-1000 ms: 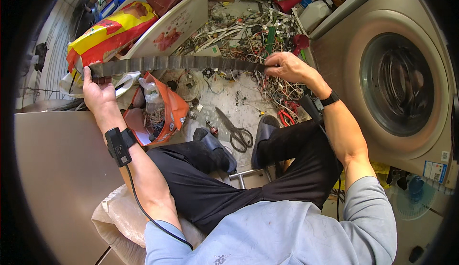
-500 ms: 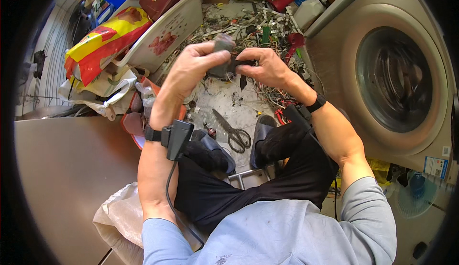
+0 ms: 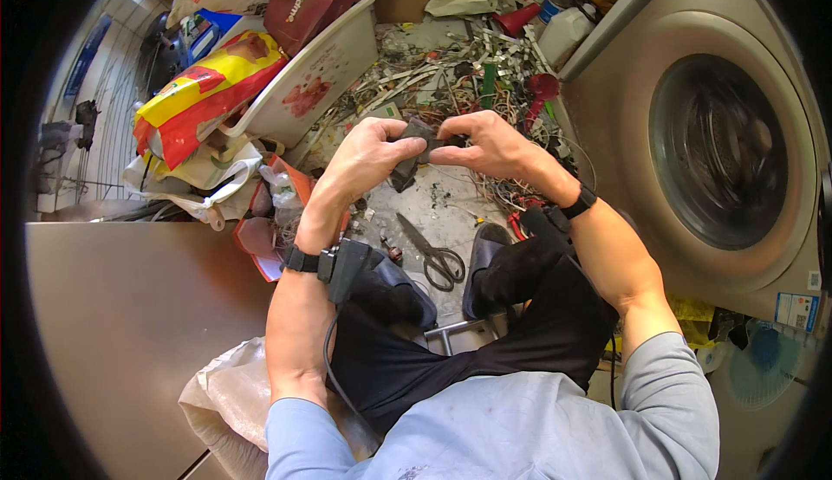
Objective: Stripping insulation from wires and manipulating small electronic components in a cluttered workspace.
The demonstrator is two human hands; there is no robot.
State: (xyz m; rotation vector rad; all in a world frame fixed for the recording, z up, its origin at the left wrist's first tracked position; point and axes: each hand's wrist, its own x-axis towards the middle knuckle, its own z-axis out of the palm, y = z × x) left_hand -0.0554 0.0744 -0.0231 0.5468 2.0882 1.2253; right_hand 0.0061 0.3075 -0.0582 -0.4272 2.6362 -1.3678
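Note:
My left hand (image 3: 371, 152) is closed around a dark grey, blocky object (image 3: 406, 171), thumb across its face. Its exact kind cannot be made out. From the other side my right hand (image 3: 487, 144) pinches a dark part at the object's edge between thumb and fingers. Both hands are above the floor, in front of my feet. Below them a pair of dark-handled scissors (image 3: 440, 265) lies on the floor between my shoes, apart from either hand.
A heap of wires and scrap pieces (image 3: 459, 68) spreads across the floor beyond my hands. To the left stands a white tub (image 3: 325, 68) beside a yellow-red bag (image 3: 204, 90). A front-loading washing machine (image 3: 637, 125) stands at the right. A red-handled tool (image 3: 518, 225) lies near my right shoe.
Both hands have come slightly nearer to me with the dark object, which now sits tilted between them. The view has shifted a little. The scissors have stayed on the floor.

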